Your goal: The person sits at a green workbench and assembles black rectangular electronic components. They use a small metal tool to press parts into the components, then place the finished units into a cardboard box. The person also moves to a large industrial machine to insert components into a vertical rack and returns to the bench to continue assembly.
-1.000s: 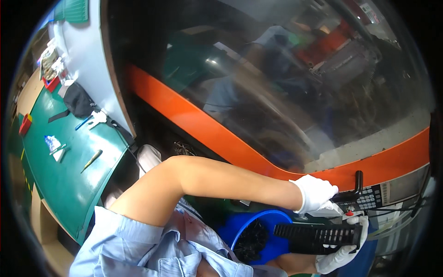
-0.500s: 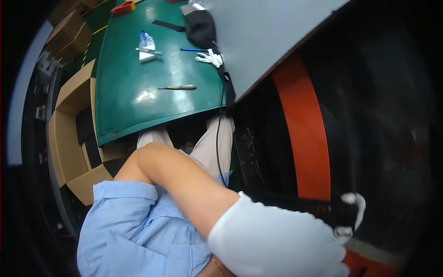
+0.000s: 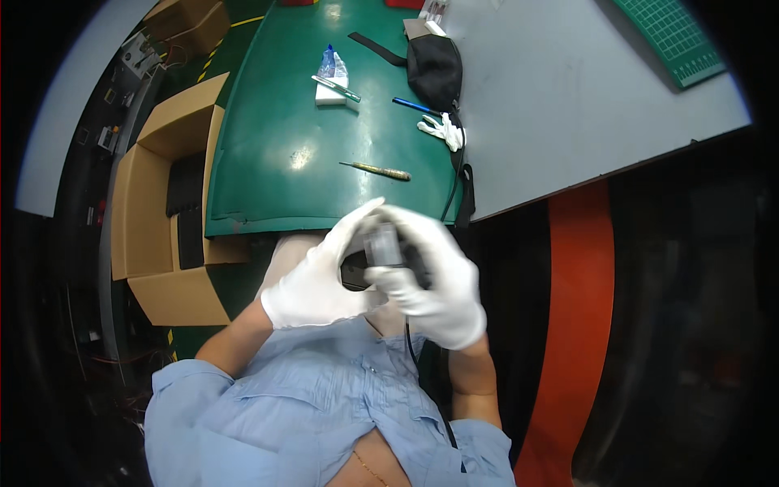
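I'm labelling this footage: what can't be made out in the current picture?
Head view:
Dark part: shape blurred and partly covered by the right hand.
Left hand: whether it touches that part is lost in blur.
Green gridded mat: cut off by the top edge.

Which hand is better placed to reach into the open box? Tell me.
Likely the left hand: it sits nearer the cardboard box; the right hand is farther and seems wrapped around the blurred dark piece.
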The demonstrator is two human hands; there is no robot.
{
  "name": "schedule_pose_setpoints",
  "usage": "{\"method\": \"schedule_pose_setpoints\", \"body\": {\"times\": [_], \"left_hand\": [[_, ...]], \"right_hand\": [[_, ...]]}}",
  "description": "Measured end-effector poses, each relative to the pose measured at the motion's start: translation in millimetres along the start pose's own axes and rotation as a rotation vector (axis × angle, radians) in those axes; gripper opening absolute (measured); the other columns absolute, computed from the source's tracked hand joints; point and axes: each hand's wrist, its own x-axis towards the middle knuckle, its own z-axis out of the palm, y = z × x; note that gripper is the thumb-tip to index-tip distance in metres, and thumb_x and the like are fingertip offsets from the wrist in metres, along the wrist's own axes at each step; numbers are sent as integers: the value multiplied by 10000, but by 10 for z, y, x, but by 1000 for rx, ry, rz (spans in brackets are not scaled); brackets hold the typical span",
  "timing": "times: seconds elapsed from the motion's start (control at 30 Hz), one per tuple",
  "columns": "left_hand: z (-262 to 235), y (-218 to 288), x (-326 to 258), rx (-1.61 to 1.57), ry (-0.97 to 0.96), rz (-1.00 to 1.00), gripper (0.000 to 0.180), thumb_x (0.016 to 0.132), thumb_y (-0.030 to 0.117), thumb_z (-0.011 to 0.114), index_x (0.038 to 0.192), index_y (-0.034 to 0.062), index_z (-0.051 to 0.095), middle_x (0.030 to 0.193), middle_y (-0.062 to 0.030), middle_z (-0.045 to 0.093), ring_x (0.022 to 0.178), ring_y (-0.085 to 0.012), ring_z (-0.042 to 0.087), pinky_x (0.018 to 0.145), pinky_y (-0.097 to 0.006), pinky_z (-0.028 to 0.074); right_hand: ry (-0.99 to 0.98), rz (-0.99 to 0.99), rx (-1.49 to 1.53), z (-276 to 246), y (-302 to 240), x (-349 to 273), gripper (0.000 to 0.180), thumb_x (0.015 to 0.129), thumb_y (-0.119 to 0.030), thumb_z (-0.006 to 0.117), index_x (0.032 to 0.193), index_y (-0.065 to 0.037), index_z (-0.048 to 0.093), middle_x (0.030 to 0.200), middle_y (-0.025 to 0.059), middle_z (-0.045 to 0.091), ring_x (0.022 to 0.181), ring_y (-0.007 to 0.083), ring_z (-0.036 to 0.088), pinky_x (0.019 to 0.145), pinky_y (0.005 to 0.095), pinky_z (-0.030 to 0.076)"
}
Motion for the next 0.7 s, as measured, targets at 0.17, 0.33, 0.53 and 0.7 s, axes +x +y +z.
{"method": "schedule_pose_setpoints", "body": {"times": [0.17, 0.33, 0.53, 0.7], "left_hand": [[-243, -838, -117, -163, 280, -237, 530, 819, 6, 725, 1295, 21, 493, 1073, -60, 602, 1015, -161, 610, 898, -303, 506], [-425, -1236, -39, -181, 479, -231, 425, 876, 5, 731, 1239, 55, 516, 854, 41, 444, 777, -47, 443, 720, -205, 417], [-631, -1298, 45, -288, 492, -316, 427, 867, 25, 748, 1245, 51, 551, 850, 49, 474, 785, -48, 465, 746, -210, 419], [-799, -1318, 115, -343, 485, -328, 395, 871, 28, 751, 1213, 48, 556, 847, 44, 484, 771, -45, 465, 722, -208, 413]], "right_hand": [[-262, 36, 121, 630, 467, 457, 616, 880, -233, 778, 1379, 2, 506, 1180, 186, 627, 1072, 309, 654, 940, 367, 525], [-300, -54, -491, 968, 1717, 1218, 529, 924, -463, 651, 1272, -75, 566, 1234, 130, 621, 1023, 348, 644, 854, 418, 534], [-524, -72, -685, 1261, 2648, 1581, 473, 965, -478, 568, 1253, -103, 574, 1208, 119, 625, 1044, 324, 624, 862, 424, 498], [-491, -38, -642, 1304, 2654, 1756, 467, 937, -531, 576, 1093, -99, 660, 1068, 106, 658, 988, 328, 614, 847, 462, 452]]}}
